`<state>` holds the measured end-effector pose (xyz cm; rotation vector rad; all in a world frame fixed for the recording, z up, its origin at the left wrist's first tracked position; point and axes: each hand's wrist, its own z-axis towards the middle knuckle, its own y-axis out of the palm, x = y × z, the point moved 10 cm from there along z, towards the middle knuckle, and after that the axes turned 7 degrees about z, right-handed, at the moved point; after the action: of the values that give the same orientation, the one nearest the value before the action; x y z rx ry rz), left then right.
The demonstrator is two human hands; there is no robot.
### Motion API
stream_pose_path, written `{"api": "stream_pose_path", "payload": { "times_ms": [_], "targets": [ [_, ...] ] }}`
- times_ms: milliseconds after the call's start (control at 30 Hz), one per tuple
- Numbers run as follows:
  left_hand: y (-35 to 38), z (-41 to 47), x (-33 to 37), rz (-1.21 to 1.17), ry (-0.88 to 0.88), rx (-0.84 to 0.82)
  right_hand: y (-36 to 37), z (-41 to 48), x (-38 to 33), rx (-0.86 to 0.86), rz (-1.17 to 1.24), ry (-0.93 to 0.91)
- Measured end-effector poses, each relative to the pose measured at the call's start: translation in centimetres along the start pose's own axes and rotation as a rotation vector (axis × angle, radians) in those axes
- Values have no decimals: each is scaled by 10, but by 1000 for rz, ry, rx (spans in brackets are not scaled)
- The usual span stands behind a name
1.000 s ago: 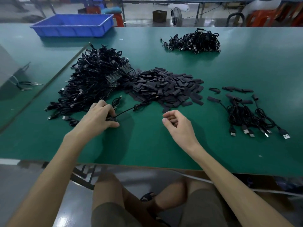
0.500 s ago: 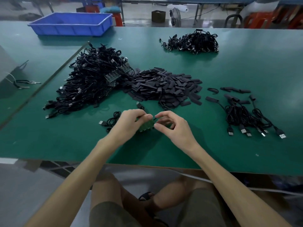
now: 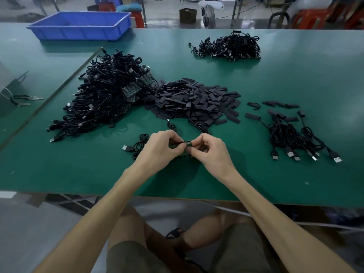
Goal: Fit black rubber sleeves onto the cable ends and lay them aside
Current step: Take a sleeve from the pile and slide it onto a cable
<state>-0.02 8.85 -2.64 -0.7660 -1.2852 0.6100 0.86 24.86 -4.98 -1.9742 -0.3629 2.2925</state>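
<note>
Head view looks down on a green desk, where the left hand and right hand meet over its near middle. The fingers of both hands are curled tight and pinch a cable end between them: a small green board with a thin black wire across it. Whether a sleeve is on it I cannot tell. Its cable lies coiled on the desk just left of the left hand, with the USB plug pointing left. Beyond the hands, a heap of black rubber sleeves touches a large tangle of loose cables on its left. Well apart to the right lies a small group of sleeved cables, plugs toward the near edge. A further bundle and a blue tray sit at the far side.
</note>
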Motion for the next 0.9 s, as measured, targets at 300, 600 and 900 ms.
{"api": "stream_pose_path", "payload": {
  "times_ms": [300,600,900],
  "targets": [
    [1,-8,5,32,-66,73,-2,-1,-5,49,-62,-42],
    [-35,-15,-1,393,61,256,-17,-4,-11,155,98,-49],
    [-51,-15,-32,548,30,303,-15,-3,-14,117,215,-78]
  ]
}}
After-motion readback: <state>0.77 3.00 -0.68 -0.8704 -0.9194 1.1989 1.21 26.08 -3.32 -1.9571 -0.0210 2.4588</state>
